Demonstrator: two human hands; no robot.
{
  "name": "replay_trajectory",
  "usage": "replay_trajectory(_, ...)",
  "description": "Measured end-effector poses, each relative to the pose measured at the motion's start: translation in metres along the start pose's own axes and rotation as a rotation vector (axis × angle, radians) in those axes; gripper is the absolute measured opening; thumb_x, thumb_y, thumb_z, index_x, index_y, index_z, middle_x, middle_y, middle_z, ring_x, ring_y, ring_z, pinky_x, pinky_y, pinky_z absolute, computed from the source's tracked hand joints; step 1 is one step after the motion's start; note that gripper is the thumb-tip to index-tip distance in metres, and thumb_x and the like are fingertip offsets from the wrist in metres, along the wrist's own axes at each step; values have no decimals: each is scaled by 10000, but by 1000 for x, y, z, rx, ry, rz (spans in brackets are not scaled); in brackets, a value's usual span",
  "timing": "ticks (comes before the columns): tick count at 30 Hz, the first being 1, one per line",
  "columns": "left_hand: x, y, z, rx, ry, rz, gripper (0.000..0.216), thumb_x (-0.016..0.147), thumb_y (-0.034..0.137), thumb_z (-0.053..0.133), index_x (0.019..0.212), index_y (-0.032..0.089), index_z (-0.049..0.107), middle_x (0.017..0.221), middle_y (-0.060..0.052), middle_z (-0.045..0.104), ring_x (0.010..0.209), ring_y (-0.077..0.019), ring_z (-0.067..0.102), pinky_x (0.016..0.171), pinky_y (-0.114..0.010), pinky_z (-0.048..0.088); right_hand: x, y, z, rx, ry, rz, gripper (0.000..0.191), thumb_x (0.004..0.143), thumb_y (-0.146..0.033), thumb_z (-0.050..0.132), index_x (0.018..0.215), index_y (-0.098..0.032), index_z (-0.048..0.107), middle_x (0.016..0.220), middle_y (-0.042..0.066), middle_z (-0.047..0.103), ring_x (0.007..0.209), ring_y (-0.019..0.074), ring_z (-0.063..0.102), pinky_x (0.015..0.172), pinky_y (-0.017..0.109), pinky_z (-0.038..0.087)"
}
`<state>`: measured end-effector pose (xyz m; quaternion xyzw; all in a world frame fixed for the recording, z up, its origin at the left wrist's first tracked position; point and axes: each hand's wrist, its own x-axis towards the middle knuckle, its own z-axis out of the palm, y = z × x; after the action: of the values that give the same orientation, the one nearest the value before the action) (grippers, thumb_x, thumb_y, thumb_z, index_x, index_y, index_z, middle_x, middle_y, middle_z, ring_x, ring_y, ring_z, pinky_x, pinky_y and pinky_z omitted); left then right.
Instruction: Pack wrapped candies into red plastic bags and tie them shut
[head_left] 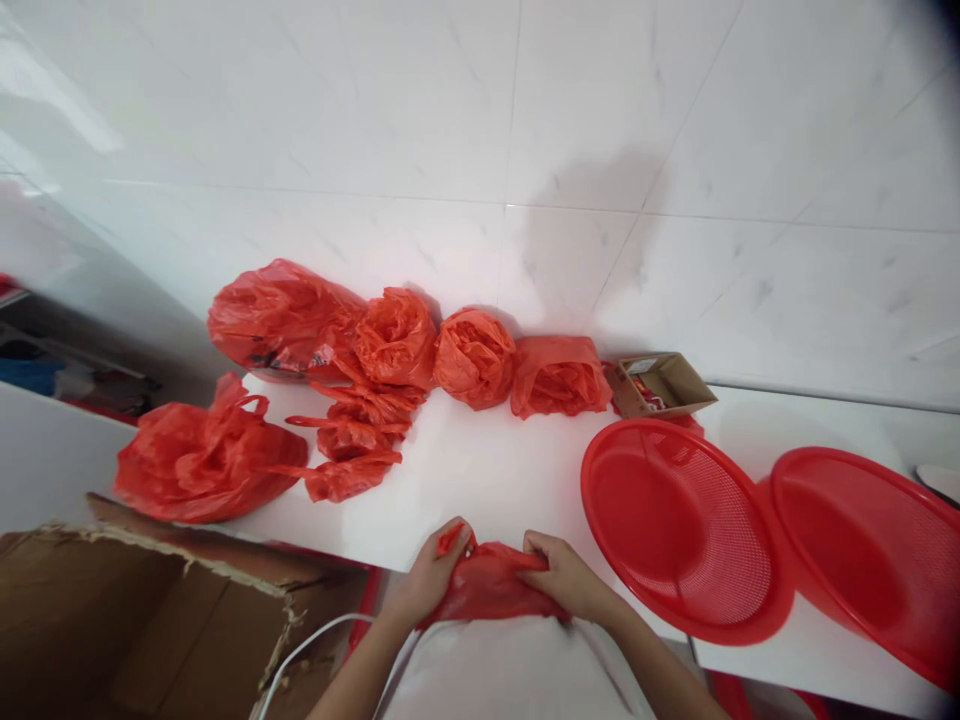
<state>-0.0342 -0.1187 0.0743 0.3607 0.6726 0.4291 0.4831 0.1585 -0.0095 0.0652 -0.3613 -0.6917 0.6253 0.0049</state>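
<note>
- So, both hands were busy: the left hand [437,572] was curled closed round a bunched corner of a thin red bag [491,582], and the right hand [568,577] had its other side pinched tight.
- That bag was stretched between them by the near edge of the white table [480,470], close to the shirt [517,675].
- Biggest risk, I reckon: a hard sideways tug could've split the plastic.
- If both grips loosened, it might've dropped off the edge.
- Also, a swinging right arm [656,645] could've knocked the nearer basket [724,535].
</note>
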Motion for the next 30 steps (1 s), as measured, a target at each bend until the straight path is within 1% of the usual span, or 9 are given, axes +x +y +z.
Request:
replay_trajectory(7,5,-14,-3,-20,75,21,457,913,583,373,711,192,497,678,20,500,684,-153,480,737,-281,425,-5,-8,-11,-133,-7,-29,200,742,-265,586,674,-187,414,646,-58,410,624,89,366,545,204,268)
replay_trajectory(10,7,-10,-20,-105,79,13,442,898,585,430,691,195,453,633,42,470,618,-126,460,676,-256,429,-6,-21,-23,-188,45,-86,251,815,-380,566,684,-175,502,665,-41,476,641,100,407,576,212,309)
replay_trajectory(13,3,-8,-41,-161,-20,17,423,889,569,474,706,188,465,681,20,565,695,-142,556,772,-289,468,-8,-29,-30,-225,116,-136,300,869,-432,510,729,-176,578,695,-22,549,654,114,449,608,227,346)
replay_trajectory(16,-5,-16,-63,-145,-89,-49,417,895,567,466,783,172,539,826,-52,692,838,-199,647,872,-360,484,-9,-30,-30,-272,110,-168,226,845,-383,552,760,-185,620,742,-16,614,686,126,498,637,231,369)
replay_trajectory(20,-14,-31,-81,-100,-100,-69,415,912,549,442,827,170,585,896,-81,729,922,-224,667,931,-392,478,-7,-30,-27,-289,88,-177,173,827,-307,544,750,-192,648,730,-17,642,684,131,533,635,227,383)
replay_trajectory(22,-16,-32,-84,-5,-48,-35,396,919,520,439,878,172,622,953,-84,726,986,-231,654,976,-399,453,-2,-34,-25,-290,78,-216,165,823,-276,534,790,-201,677,772,-11,670,714,137,562,667,230,402)
replay_trajectory(26,-16,-15,-75,424,329,174,351,895,404,513,1196,234,577,1317,-81,582,1241,-256,505,1083,-441,343,15,-48,-17,-334,24,-300,210,820,-234,512,876,-236,715,865,-7,707,768,146,599,730,239,425)
replay_trajectory(27,-16,-10,-69,537,368,244,403,883,376,537,1269,258,534,1392,-75,519,1295,-259,449,1103,-451,312,19,-52,-12,-346,13,-317,217,822,-228,507,872,-239,717,859,-8,709,761,145,600,727,239,427)
replay_trajectory(30,-14,0,-50,774,203,369,466,842,262,580,1303,299,526,1436,-53,480,1332,-270,396,1115,-471,276,30,-64,5,-346,-35,-374,220,831,-212,500,862,-239,717,831,-16,707,737,135,596,721,235,429)
